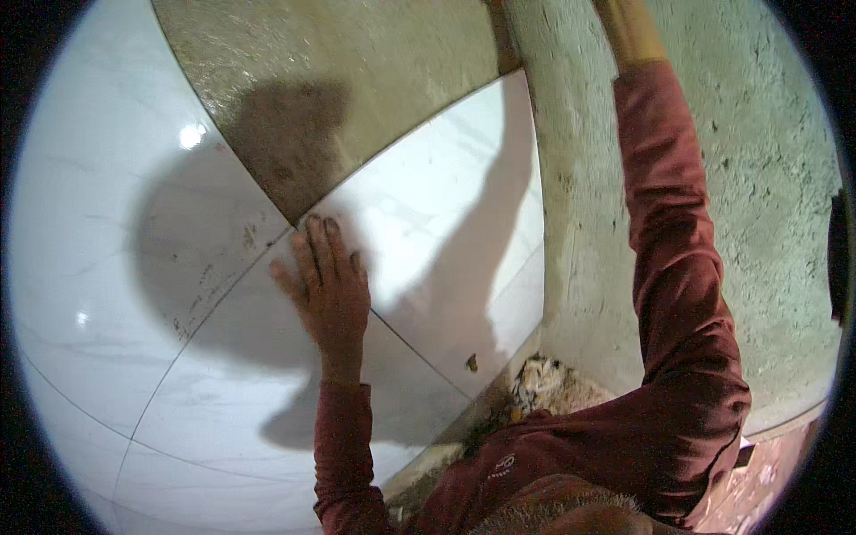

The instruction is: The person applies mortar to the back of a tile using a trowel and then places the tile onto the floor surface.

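Note:
My left hand point(321, 281) lies palm down with fingers apart across the joints where white marble-patterned floor tiles point(76, 241) meet. Its fingertips rest near the corner of an upper tile point(455, 134), beside a bare grey-brown patch of screed point(383, 62). A small brown bit point(473, 363) sits on the tile to the right of the hand. My right arm, in a maroon sleeve, stretches up along the grey plastered wall. Only the back part of my right hand point(624, 27) shows at the top edge; its fingers and anything they hold are out of the picture.
The rough plastered wall point(758, 178) runs down the right side. A pile of rubble and scraps point(544, 379) lies at its foot beside the tile edge. A dark object point(838, 254) is at the far right rim, too cut off to make out. My body fills the lower middle.

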A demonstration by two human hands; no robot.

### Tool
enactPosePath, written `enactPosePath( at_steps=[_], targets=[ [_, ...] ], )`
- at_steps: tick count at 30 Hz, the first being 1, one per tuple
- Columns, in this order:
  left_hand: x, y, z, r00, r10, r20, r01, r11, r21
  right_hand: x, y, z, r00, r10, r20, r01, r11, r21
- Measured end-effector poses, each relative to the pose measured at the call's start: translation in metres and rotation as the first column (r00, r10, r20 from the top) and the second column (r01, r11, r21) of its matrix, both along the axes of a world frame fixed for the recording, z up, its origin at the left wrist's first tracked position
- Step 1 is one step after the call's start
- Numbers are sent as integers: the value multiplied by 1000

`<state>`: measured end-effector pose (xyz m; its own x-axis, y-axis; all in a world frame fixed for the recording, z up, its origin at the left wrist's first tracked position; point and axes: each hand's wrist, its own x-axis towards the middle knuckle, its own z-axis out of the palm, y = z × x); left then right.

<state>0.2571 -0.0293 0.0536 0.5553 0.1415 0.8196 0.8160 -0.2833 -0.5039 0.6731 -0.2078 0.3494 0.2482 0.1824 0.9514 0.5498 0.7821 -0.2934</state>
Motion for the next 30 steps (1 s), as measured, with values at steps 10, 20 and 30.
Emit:
enactPosePath(
  at_steps=[10,20,30],
  targets=[
    [135,-19,2,914,-260,-312,237,965,-109,-58,-149,-231,908,58,-415,-82,996,-40],
    [137,-27,-359,551,-826,118,22,-127,-992,-148,-248,-434,429,73,-901,-98,995,34],
    [-103,-133,-512,800,-593,-91,-395,-406,-824,-236,-385,-579,303,31,-953,-62,998,12]
  ],
)
